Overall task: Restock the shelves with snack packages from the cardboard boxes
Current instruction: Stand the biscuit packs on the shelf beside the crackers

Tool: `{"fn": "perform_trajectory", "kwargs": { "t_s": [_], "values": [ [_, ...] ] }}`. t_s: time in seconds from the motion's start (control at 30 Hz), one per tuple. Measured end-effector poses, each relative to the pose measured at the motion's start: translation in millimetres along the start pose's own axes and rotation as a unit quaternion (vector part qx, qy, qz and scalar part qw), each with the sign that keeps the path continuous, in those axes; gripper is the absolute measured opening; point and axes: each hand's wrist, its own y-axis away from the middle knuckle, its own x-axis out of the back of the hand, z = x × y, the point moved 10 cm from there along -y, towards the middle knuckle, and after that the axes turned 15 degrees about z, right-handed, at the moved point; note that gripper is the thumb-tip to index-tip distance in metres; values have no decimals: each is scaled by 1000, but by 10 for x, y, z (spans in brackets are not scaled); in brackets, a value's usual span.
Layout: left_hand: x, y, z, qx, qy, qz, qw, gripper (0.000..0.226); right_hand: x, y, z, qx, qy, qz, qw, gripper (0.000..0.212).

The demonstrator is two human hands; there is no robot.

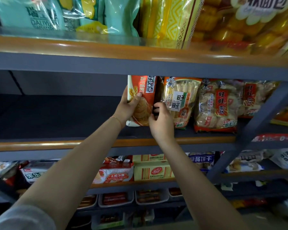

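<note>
As both arms reach into the middle shelf [106, 143], the left hand [130, 107] grips an upright orange biscuit package [143, 90] by its left edge, thumb across the front, while the right hand [160, 120] curls its fingers around the pack's right edge, beside a clear bag of rice crackers [179, 100]. The package stands on the shelf board, touching or nearly touching that bag. By the look of it, the placing step is under way; the next move would call for squaring the pack against its neighbour and letting go. Left of it the shelf runs dark and bare. No cardboard boxes are in view, the right fingertips are hidden behind the pack, and the upper shelf's goods are blurred.
</note>
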Motion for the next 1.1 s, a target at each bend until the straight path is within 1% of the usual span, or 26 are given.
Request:
{"fn": "perform_trajectory", "kwargs": {
  "t_s": [0.1,0.2,0.27,0.33,0.37,0.4,0.47,0.5,0.53,0.6,0.7,0.83,0.9,1.0,1.1],
  "values": [
    [33,87,-10,3,-9,9,1000,65,68,31,37,-18,-16,-12,1000,30],
    [81,195,-6,-10,-33,14,999,68,181,78,41,-24,-37,-7,999,26],
    [148,285,-39,-9,-54,21,998,75,278,142,19,-27,-67,1,997,21],
    [256,415,-80,9,-72,46,996,87,341,218,-16,-22,-108,9,994,14],
    [337,506,-61,9,-87,67,994,86,346,265,-34,-24,-133,7,991,10],
    [441,625,6,-4,-104,95,990,77,334,327,-54,-26,-157,0,987,7],
    [693,878,146,-41,-103,157,981,40,268,479,-116,-26,-196,-26,980,3],
    [812,1017,189,-52,-96,179,978,20,206,574,-140,-29,-210,-48,976,2],
    [926,1156,193,-56,-98,189,975,9,122,685,-154,-39,-220,-76,972,2],
    [1166,1368,50,-46,-118,191,973,14,-68,932,-207,-63,-235,-137,960,6],
    [1661,1682,-374,13,-156,206,966,16,-412,1378,-280,-74,-198,-222,952,9],
    [2634,2254,-1150,116,-187,256,941,18,-986,2273,-476,-99,-151,-380,907,9],
    [3205,2588,-1495,158,-192,297,922,16,-1297,2768,-618,-105,-122,-443,882,8],
    [4084,3124,-1887,220,-201,352,887,14,-1798,3588,-937,-112,-93,-516,844,10],
    [5005,3730,-2172,270,-207,414,844,20,-2222,4635,-1384,-117,-81,-595,791,16]
  ]
}}
